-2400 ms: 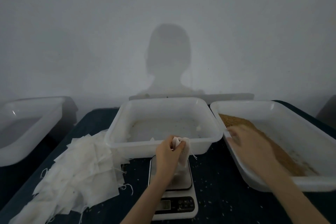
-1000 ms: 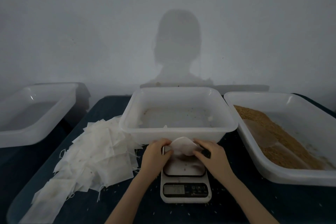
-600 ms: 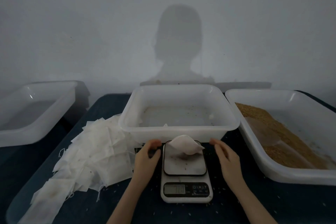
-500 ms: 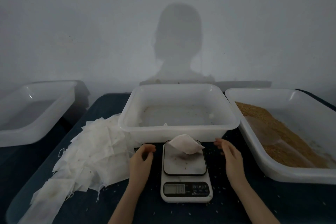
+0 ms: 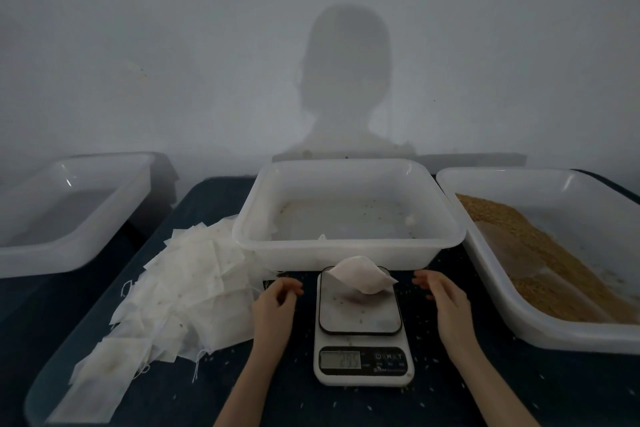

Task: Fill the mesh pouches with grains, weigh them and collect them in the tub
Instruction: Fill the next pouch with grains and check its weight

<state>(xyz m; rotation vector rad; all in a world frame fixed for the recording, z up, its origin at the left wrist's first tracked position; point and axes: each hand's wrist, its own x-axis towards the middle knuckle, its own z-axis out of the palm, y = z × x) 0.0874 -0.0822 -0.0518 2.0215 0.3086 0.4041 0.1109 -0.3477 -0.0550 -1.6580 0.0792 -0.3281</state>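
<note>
Filled pouch on scale, long axis left-right, btwn my hands; left hand loosely curled, right hand relaxed, both empty, right nearer.

Dark table: tubs; scale; pouches

Left hand: fingers loosely curled, holding nothing, forearm bare. Right hand: fingers relaxed and slightly bent, palm facing inward, holding nothing, forearm bare.
</note>
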